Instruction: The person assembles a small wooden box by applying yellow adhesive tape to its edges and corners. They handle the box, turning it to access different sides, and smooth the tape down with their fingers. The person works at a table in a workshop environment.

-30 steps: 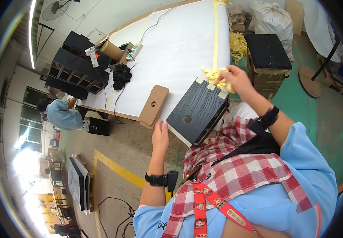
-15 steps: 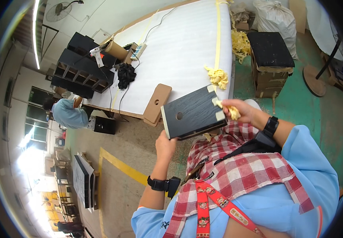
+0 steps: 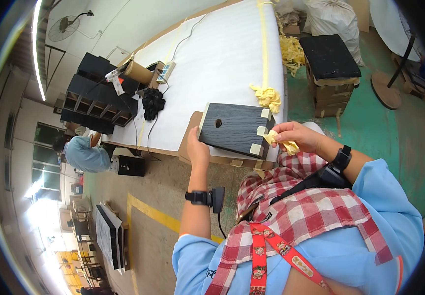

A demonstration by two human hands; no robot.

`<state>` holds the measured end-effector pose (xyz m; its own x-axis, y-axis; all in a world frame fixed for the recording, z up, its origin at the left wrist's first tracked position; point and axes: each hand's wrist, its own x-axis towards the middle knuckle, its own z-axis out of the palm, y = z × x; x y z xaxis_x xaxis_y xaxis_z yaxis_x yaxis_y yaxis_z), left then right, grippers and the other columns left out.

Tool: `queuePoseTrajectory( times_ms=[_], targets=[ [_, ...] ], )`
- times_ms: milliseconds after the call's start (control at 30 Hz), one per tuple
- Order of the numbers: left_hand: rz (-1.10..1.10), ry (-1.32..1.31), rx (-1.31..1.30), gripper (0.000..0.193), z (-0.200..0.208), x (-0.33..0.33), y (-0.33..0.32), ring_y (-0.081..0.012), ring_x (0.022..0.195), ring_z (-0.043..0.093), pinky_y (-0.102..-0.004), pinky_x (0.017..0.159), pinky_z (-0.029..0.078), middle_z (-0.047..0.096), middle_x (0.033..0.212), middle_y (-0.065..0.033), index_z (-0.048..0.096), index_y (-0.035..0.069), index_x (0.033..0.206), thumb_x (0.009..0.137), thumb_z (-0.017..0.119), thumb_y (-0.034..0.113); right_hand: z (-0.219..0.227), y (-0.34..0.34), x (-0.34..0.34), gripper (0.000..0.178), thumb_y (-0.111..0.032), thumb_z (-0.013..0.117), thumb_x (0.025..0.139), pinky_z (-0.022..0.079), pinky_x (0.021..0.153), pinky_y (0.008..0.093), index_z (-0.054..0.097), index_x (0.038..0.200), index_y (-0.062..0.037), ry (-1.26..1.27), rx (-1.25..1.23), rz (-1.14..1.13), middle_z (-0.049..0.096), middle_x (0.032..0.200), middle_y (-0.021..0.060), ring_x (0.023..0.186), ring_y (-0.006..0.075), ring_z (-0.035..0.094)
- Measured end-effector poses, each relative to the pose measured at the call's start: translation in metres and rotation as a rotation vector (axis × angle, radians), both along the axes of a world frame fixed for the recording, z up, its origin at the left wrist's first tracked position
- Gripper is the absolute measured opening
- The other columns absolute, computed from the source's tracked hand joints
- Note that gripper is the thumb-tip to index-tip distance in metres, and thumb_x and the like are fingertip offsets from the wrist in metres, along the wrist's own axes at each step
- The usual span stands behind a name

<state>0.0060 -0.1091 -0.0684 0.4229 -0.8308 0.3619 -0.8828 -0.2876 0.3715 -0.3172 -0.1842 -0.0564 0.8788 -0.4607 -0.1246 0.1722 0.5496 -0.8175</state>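
Observation:
A black wood-grain box with a round hole lies flat over the near corner of the white-covered table. Several pale masking tape pieces stick along its right edge. My left hand grips the box at its left end, the fingers along the edge. At the opposite end my right hand is closed on a crumpled strip of yellow masking tape, its fingertips by the middle tape piece. Part of a brown board shows from under the box.
Crumpled yellow tape sits beyond the box. Farther left are a black cloth bundle, a power strip, a glue gun and black compartmented units. A person works there. A black-topped stool stands right.
The box has moved away from my body onto the table corner and turned flatter, covering much of the brown board. Both hands moved with it; the right still holds the tape.

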Motion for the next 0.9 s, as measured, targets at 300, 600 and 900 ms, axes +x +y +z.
queuePoseTrajectory(
  times_ms=[300,600,900],
  targets=[
    [-0.761,0.336,-0.015,0.025,0.092,-0.123,0.025,-0.0234,0.091,0.063,-0.0289,0.077,0.049,0.064,0.102,-0.0102,0.063,0.004,0.101,0.076,0.065,0.0,0.007,0.003,0.017,0.023,-0.02,0.057,0.089,0.047,0.055,0.0188,0.06,0.1,-0.0007,0.015,0.116,0.048,0.065,0.085,0.007,0.063,0.0075,0.059],
    [-0.804,0.338,0.109,0.014,0.092,-0.128,0.035,-0.0226,0.071,0.064,-0.0277,0.064,0.05,0.064,0.08,-0.0103,0.065,0.001,0.088,0.074,0.065,-0.003,0.015,0.006,0.012,0.03,-0.026,0.056,0.091,0.049,0.054,0.0189,0.062,0.1,0.0024,0.164,0.144,0.206,0.067,0.082,0.0069,0.062,0.0089,0.06],
    [-0.411,1.089,0.218,0.011,0.094,-0.126,0.036,-0.008,0.067,0.057,-0.0205,0.061,0.048,0.061,0.078,-0.003,0.059,-0.002,0.095,0.085,0.061,0.003,0.035,-0.005,0.006,0.025,-0.025,0.058,0.089,0.049,0.07,0.0283,0.068,0.096,-0.0021,0.502,-0.859,-0.287,0.067,0.079,0.0089,0.075,0.0114,0.061]
  ],
)
